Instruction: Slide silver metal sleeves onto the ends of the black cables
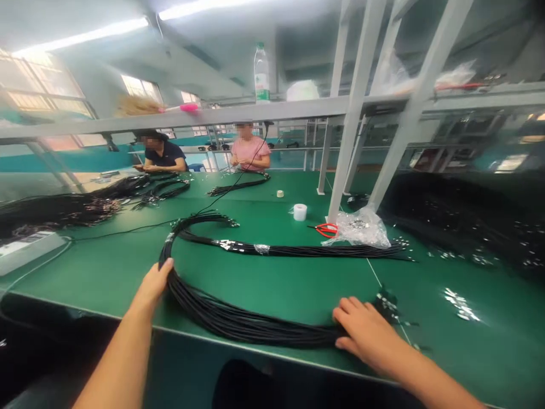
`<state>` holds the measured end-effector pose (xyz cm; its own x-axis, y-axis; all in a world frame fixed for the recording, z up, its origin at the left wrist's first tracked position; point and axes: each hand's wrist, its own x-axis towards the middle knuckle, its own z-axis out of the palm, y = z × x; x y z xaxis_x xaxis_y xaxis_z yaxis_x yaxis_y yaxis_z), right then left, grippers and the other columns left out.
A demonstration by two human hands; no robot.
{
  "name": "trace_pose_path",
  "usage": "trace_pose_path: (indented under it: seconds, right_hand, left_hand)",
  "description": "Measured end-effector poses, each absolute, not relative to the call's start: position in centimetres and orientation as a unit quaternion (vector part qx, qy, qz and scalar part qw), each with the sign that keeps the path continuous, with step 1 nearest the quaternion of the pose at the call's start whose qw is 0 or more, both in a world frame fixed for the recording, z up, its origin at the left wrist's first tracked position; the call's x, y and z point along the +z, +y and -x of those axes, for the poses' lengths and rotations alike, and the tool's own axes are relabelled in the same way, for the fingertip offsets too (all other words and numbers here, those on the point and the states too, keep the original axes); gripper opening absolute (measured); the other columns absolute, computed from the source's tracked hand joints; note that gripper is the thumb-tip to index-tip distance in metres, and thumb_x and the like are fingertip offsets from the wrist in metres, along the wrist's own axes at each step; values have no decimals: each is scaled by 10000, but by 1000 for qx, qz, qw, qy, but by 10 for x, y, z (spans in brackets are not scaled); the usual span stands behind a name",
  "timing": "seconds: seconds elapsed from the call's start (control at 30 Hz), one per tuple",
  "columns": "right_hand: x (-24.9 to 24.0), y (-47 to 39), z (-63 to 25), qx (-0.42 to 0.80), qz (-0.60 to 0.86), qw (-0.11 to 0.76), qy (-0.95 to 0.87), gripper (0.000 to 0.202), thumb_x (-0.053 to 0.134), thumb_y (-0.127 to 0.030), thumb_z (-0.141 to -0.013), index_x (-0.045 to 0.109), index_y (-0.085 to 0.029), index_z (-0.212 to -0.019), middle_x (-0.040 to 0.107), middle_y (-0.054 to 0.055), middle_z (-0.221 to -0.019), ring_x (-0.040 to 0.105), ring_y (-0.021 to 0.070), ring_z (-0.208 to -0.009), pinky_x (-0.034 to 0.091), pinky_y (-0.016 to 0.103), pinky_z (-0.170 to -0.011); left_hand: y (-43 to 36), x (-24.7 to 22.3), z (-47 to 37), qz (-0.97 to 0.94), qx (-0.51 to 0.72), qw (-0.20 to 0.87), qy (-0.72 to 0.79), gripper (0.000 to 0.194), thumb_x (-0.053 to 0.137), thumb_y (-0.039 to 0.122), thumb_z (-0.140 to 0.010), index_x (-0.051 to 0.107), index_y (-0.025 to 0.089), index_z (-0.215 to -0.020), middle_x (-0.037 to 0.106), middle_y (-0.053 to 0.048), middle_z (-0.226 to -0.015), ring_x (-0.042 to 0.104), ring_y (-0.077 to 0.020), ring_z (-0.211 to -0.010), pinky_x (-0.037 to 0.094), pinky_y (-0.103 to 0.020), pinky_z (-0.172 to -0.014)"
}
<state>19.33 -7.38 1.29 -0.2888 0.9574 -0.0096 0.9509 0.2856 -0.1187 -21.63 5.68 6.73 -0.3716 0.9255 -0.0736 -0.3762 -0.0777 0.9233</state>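
A thick bundle of black cables (238, 318) curves across the green table near its front edge. My left hand (155, 284) is closed around the bundle at its left bend, with the thumb on top. At the right end my right hand (361, 329) wraps over the same bundle, its fingers partly hiding the cables. Beyond my right hand the cable ends carry small pale connectors (386, 304). Behind lies a second bundle of black cables (310, 251), straight and bound with clear wrap (261, 249).
Red-handled pliers (327, 229) lie beside a clear plastic bag (361, 226) by the shelf posts. A white tape roll (300, 212) stands mid-table. Loose connectors (460, 304) lie at right, near a dark cable pile (460, 210). More cables (63, 204) fill the left. Two people sit opposite.
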Motion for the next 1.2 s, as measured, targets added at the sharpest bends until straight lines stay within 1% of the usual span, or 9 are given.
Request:
trace_pose_path:
  seconds: [0.13,0.23,0.3,0.37,0.43,0.53,0.7,1.07,1.2]
  right_hand:
    - [9,-67,-206,76,580,58,-809,161,676,-223,-703,577,-211,-830,620,31,-887,542,239,-874,371,333,-716]
    - [13,-60,-215,175,581,54,-793,60,624,-258,-757,582,-221,-778,645,-2,-773,578,181,-727,362,259,-618]
    - [14,-52,-224,217,595,57,-772,109,519,-293,-837,586,-227,-781,635,-25,-664,572,141,-592,346,228,-545]
    - [13,-44,-233,201,616,69,-759,192,444,-311,-877,600,-219,-811,635,-11,-654,577,143,-580,367,234,-552]
    - [11,-38,-240,162,638,87,-748,187,465,-300,-862,619,-203,-902,657,51,-831,602,201,-768,409,299,-679]
    - [9,-43,-242,74,655,133,-740,315,514,-264,-826,572,-180,-1124,570,130,-1143,486,289,-1083,345,437,-891]
    - [-4,-70,-220,14,553,180,-813,451,518,-297,-838,471,-212,-1279,493,98,-1302,370,264,-1240,262,462,-1029]
    - [-35,-32,-220,30,548,245,-799,279,559,-149,-822,602,-263,-1073,608,41,-1135,408,251,-1219,230,519,-1041]
    - [-22,-32,-219,9,560,248,-791,304,608,-263,-800,567,-272,-1101,614,4,-1109,382,231,-1234,197,498,-1068]
  left_hand:
    - [27,68,182,-511,529,353,578,444,724,228,-664,557,215,-1075,593,-55,-1050,518,-238,-1037,402,-341,-868]
    - [-2,53,128,-685,366,321,542,381,748,302,-623,636,288,-987,620,-5,-1072,489,-239,-1097,303,-346,-977]
    - [-11,37,93,-762,269,301,507,388,780,264,-565,660,305,-933,650,11,-958,536,-235,-988,335,-351,-921]
    - [-8,22,69,-805,208,257,493,199,705,239,-662,671,273,-855,636,-4,-859,545,-226,-905,353,-355,-850]
    - [4,14,56,-828,174,211,489,114,621,235,-749,661,252,-855,616,-18,-865,536,-219,-894,354,-349,-809]
    - [21,11,50,-853,138,169,474,155,617,281,-769,641,268,-922,616,-6,-902,533,-204,-906,357,-325,-788]
    - [37,11,49,-860,93,132,484,162,515,332,-849,636,272,-938,634,1,-912,549,-182,-907,372,-293,-780]
    - [70,24,82,-769,-33,70,635,302,338,394,-882,549,217,-1005,681,-99,-831,640,-291,-735,430,-344,-591]
    - [63,20,71,-821,41,-8,570,448,458,518,-785,560,164,-1040,638,-139,-986,589,-339,-926,431,-436,-762]
